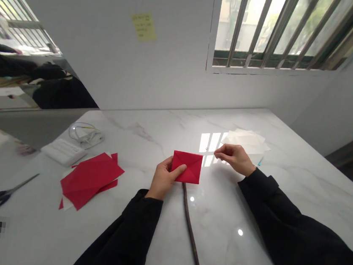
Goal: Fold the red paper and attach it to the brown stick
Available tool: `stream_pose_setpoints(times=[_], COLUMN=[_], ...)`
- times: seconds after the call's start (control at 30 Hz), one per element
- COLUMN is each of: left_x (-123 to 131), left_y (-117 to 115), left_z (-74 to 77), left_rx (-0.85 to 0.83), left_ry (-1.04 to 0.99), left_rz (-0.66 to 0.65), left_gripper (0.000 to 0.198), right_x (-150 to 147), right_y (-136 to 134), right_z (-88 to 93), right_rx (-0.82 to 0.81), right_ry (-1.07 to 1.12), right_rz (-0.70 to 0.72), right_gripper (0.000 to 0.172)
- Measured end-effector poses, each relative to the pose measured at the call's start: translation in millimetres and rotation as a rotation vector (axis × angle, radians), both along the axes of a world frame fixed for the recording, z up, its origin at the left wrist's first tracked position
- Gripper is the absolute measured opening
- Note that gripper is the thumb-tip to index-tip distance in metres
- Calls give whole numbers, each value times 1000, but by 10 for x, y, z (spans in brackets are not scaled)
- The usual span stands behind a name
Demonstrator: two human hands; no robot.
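Note:
My left hand [164, 178] grips a small folded red paper envelope [190, 166], thumb on its front where fold lines cross. To the right of it and apart, my right hand [234, 156] hovers above the tabletop with thumb and fingers pinched together; whatever may be between them is too small to make out. Below the envelope a long, thin, dark brown stick-like thing [191, 232] runs to the bottom of the view; its upper end disappears behind the envelope. Several red paper sheets [90, 180] lie in a loose pile left of my left hand.
Scissors [0, 198] lie at far left on the glossy marble-patterned table [128, 250]. A white box [62, 152] and coiled white cable [88, 135] sit behind the red pile. White sheets [247, 140] are beyond my right hand. A wall with a yellow note [144, 26] borders the table.

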State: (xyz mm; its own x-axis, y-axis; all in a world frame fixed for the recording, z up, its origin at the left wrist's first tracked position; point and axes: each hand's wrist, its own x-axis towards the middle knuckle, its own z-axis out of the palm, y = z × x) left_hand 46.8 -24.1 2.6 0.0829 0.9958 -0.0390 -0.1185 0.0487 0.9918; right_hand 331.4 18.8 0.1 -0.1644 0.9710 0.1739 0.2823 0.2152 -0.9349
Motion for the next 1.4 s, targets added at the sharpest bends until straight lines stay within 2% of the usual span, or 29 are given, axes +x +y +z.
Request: stream_pose_setpoints(times=[0.4, 0.53, 0.7, 0.9, 1.07, 1.4], left_x=[-5, 4, 19, 34, 79, 140], left_y=[15, 13, -4, -12, -42, -74], left_z=[5, 7, 47, 68, 56, 49], left_rx=[25, 22, 13, 13, 15, 26], left_ry=[100, 90, 95, 79, 52, 42], left_rz=[-20, -17, -12, 12, -2, -24], left_gripper=[45, 46, 46, 45, 44, 41], right_x=[-456, -598, -636, -617, -730, -805], right_y=[-201, -284, -287, -265, -318, -380], right_z=[89, 67, -13, -53, -104, -77], right_rx=[-177, -260, -261, -13, -58, -28], right_ry=[387, 475, 451, 266, 275, 204], right_rz=[38, 101, 105, 61, 155, 145], right_gripper=[40, 42, 38, 24, 22, 20])
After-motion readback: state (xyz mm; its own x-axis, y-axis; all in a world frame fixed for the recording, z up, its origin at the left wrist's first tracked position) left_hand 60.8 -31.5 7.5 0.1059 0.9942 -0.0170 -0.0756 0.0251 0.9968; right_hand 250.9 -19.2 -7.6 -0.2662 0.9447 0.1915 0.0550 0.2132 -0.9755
